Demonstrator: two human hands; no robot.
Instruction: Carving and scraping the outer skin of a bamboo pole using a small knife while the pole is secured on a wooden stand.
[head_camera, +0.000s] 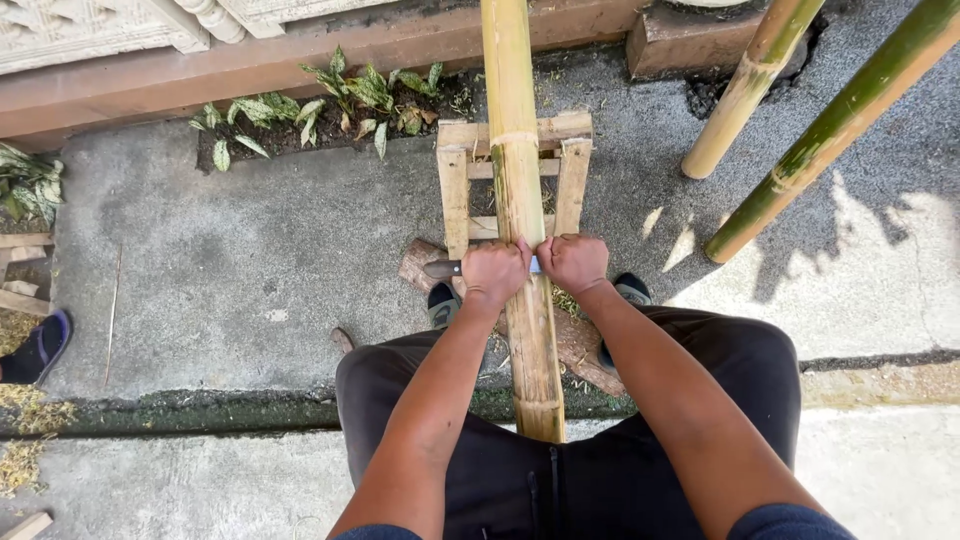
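Gripping a knife across the bamboo pole, both hands fisted.

Count at this frame: three bamboo poles, one lying along the wooden frame and two leaning at upper right. Two hands, left and right; one knife; one log. Two shoes on the person, plus one dark shoe at the left edge.
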